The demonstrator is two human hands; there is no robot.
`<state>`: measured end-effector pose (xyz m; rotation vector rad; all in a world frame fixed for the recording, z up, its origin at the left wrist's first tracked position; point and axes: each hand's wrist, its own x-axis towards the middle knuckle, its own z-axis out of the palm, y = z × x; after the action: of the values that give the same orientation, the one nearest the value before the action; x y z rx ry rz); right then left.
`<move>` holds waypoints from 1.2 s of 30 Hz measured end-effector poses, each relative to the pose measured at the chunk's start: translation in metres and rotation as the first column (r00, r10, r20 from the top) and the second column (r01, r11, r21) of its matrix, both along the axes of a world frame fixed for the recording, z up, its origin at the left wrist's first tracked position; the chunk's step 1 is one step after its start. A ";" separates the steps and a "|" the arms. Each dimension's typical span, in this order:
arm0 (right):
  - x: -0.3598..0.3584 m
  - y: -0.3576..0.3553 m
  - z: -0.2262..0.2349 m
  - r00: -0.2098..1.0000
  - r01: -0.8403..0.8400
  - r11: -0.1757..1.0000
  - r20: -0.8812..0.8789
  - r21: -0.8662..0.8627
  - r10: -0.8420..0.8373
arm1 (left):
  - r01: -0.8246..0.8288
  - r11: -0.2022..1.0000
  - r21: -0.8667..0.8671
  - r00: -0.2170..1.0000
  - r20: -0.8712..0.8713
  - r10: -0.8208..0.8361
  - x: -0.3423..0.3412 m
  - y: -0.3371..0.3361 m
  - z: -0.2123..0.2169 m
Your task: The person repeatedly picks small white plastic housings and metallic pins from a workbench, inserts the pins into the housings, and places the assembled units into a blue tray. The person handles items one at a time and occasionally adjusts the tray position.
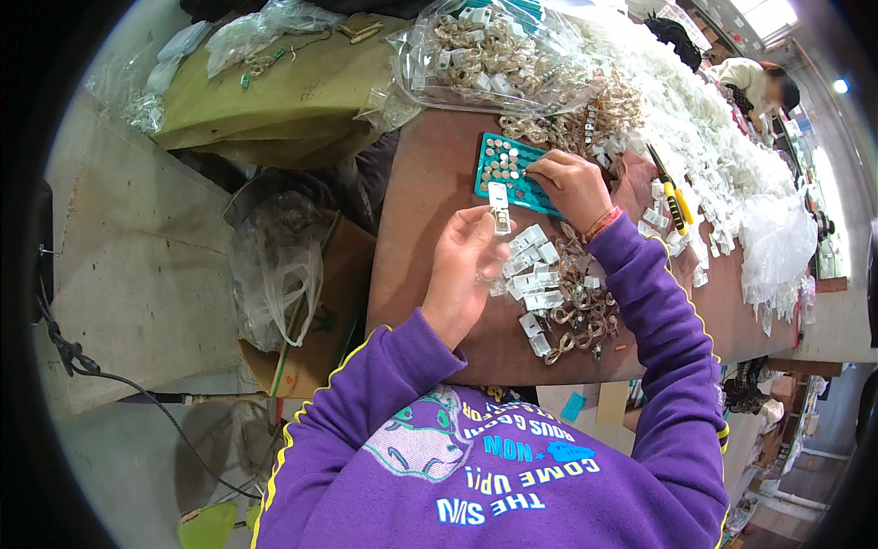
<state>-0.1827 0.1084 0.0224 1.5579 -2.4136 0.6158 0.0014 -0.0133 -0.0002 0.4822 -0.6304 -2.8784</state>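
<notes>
My left hand (468, 258) pinches a small white plastic case (498, 199) upright between thumb and fingers, near the tray's lower left corner. My right hand (574, 188) reaches over the teal tray (482, 190), its fingertips closed together at the tray's surface. Whatever those fingertips grip, if anything, is too small to make out. Several round silvery discs like button cells (498, 166) lie in the left part of the tray. Between my forearms sits a loose pile of white plastic cases (535, 274), beside coiled beige-clear cords (583, 316).
Yellow-and-black pliers (675, 197) lie right of my right hand. A large heap of white pieces (722, 156) covers the table's right side. Behind the tray lies a clear bag of corded parts (494, 59). A cardboard box (334, 284) stands left of the table; a person (754, 87) is far right.
</notes>
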 end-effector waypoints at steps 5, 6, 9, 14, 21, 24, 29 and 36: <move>-0.002 0.003 -0.002 0.983 0.094 0.994 0.164 -0.054 -0.083 | 0.013 1.000 -0.011 1.000 -0.004 -0.013 -0.001 -0.001 -0.001; -0.003 0.002 -0.003 0.985 0.095 0.994 0.149 -0.046 -0.088 | 0.011 1.000 -0.009 1.000 -0.008 -0.011 -0.001 -0.001 -0.001; 0.000 -0.003 -0.001 0.989 0.082 0.997 0.122 -0.014 -0.079 | 0.006 1.000 -0.002 1.000 -0.003 -0.006 -0.001 -0.001 -0.001; 0.024 -0.004 0.032 0.963 0.052 0.986 0.269 -0.156 -0.009 | -0.028 0.996 -0.089 1.000 -0.002 0.028 -0.001 0.001 0.000; 0.087 -0.003 0.054 0.957 0.027 0.964 0.286 -0.265 0.052 | -0.007 0.983 -0.185 0.998 -0.057 -0.003 0.000 0.004 0.000; 0.092 -0.002 0.053 0.948 0.030 0.966 0.314 -0.258 0.054 | 0.002 0.982 -0.191 1.000 -0.024 -0.007 0.001 0.004 0.001; 0.088 0.002 0.054 0.912 0.022 0.981 0.406 -0.191 0.059 | -0.001 0.971 -0.237 0.999 -0.042 -0.009 0.002 0.005 0.001; 0.100 0.005 0.048 0.990 -0.015 0.983 0.135 -0.184 0.040 | -0.008 0.995 -0.103 0.997 -0.080 0.000 0.003 0.004 0.000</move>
<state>-0.0825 0.1137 0.0702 1.5216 -2.3567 0.9512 0.0041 -0.0094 0.0002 0.3509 -0.7596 -2.8273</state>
